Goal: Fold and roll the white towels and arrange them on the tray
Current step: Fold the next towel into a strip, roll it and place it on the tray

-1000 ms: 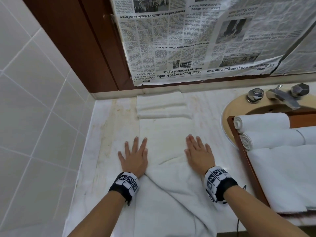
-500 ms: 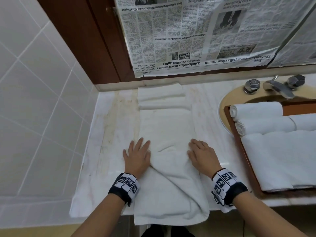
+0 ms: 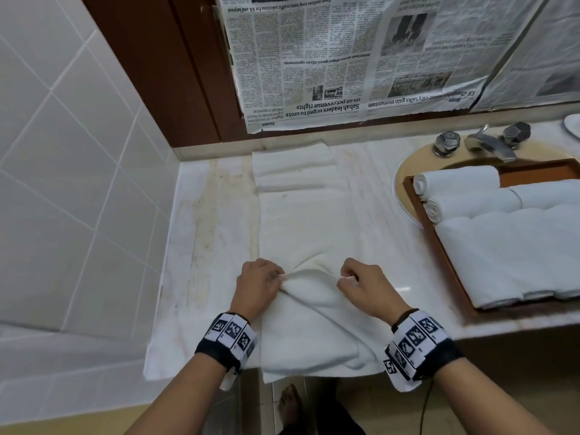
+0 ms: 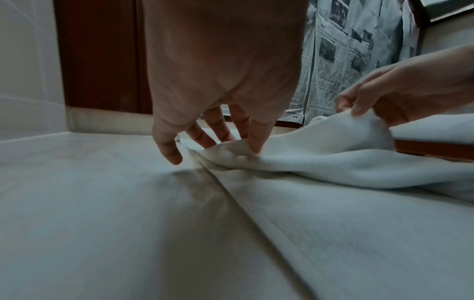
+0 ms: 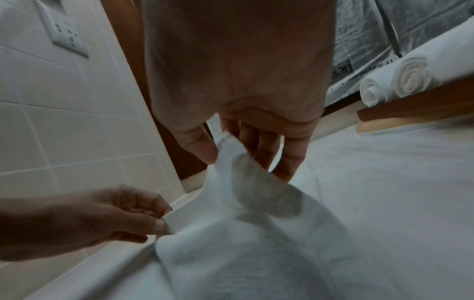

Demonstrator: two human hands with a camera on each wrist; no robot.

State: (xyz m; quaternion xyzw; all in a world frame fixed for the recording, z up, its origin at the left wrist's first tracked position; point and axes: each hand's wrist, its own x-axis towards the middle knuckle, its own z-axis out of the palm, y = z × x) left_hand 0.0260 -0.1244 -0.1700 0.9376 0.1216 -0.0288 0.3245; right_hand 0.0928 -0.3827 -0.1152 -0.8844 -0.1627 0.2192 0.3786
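Note:
A long white towel [image 3: 306, 233] lies lengthwise on the marble counter [image 3: 207, 246], its near end folded over and hanging off the front edge. My left hand [image 3: 262, 285] pinches the left side of a raised fold [image 4: 307, 154]. My right hand [image 3: 361, 285] pinches the fold's right side and lifts it [image 5: 231, 162]. Two rolled towels [image 3: 458, 180] lie at the back of the wooden tray [image 3: 439, 243] over the sink. A wide folded towel [image 3: 514, 255] fills the tray's front.
A folded white towel [image 3: 292, 166] sits at the counter's back edge beyond the long one. Faucet and taps [image 3: 483, 142] stand behind the tray. Newspaper [image 3: 361, 58] covers the mirror. Tiled wall [image 3: 62, 183] closes the left side.
Both hands lay flat on the towel a second ago; they slid toward me, curled, and now pinch a fold and lift it off the counter.

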